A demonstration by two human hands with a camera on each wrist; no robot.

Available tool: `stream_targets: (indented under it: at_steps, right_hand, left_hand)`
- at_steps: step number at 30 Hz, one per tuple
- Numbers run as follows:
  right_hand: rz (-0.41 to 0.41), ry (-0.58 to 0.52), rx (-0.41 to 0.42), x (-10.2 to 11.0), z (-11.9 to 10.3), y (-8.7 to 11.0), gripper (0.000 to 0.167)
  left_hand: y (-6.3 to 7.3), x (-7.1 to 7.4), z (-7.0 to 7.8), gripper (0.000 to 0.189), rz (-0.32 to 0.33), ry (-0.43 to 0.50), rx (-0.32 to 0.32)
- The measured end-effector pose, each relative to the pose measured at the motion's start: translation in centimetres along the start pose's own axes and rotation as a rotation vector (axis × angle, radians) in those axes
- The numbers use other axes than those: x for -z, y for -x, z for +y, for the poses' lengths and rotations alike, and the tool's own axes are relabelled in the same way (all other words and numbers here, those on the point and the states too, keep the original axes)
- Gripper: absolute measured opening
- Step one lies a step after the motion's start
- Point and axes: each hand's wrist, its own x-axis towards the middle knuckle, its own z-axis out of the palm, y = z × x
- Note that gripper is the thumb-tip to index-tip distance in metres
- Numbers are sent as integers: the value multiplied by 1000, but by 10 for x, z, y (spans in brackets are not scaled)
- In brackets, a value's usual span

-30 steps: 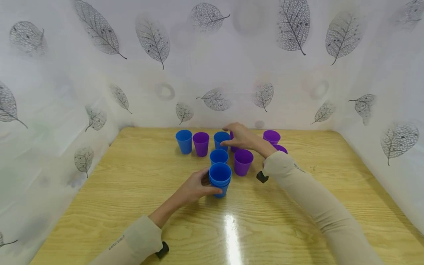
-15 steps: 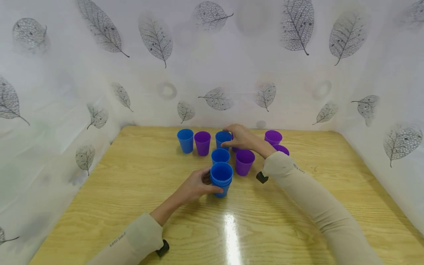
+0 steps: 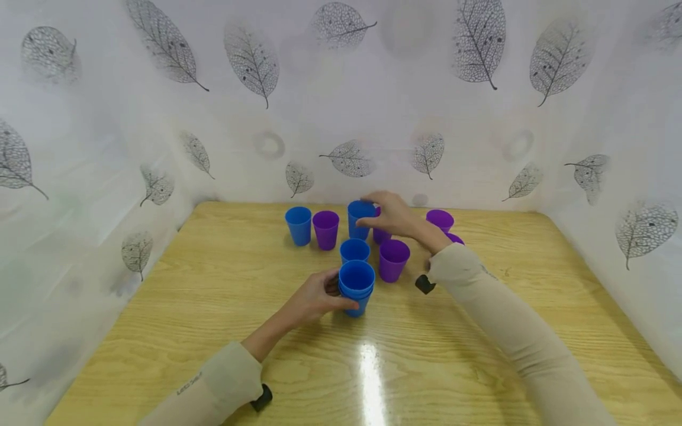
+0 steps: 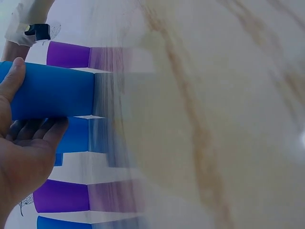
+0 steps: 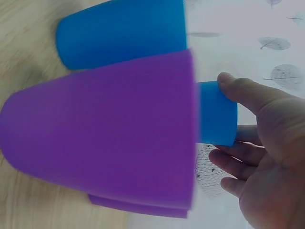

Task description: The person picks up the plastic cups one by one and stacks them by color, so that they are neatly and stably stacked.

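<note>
My left hand (image 3: 319, 300) grips a small stack of blue cups (image 3: 357, 284), its thumb on the near side. In the left wrist view, the stacked cups (image 4: 55, 93) stand upright between thumb and fingers. At the back of the table, my right hand (image 3: 395, 214) pinches the rim area of another blue cup (image 3: 359, 229). In the right wrist view that cup (image 5: 217, 114) is partly hidden behind a purple cup (image 5: 100, 129). One more blue cup (image 3: 354, 249) stands directly behind the stack.
A blue cup (image 3: 299, 226) and a purple cup (image 3: 326, 231) stand back left. Another purple cup (image 3: 394, 260) is right of the stack. One purple cup (image 3: 381, 234) sits partly behind the right hand. Two purple cups, the farther one (image 3: 440, 220), stand near the right forearm.
My right hand has closed on the rear blue cup and raised it slightly, uncovering more of the purple cup beside it. The left hand and its stack stay in place.
</note>
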Motion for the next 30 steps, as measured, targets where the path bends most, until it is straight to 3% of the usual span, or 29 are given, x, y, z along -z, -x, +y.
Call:
stream_targets:
  at_steps: [7, 15, 30]
  right_hand:
    - [40, -17, -5, 20, -15, 11, 68]
    - [83, -86, -2, 41, -24, 33, 63]
    - [128, -151, 52, 56, -29, 69, 57]
  left_hand:
    - [0, 0, 1, 73, -4, 2, -6]
    - [0, 0, 1, 74, -10, 5, -5]
    - [1, 1, 1, 74, -14, 8, -18]
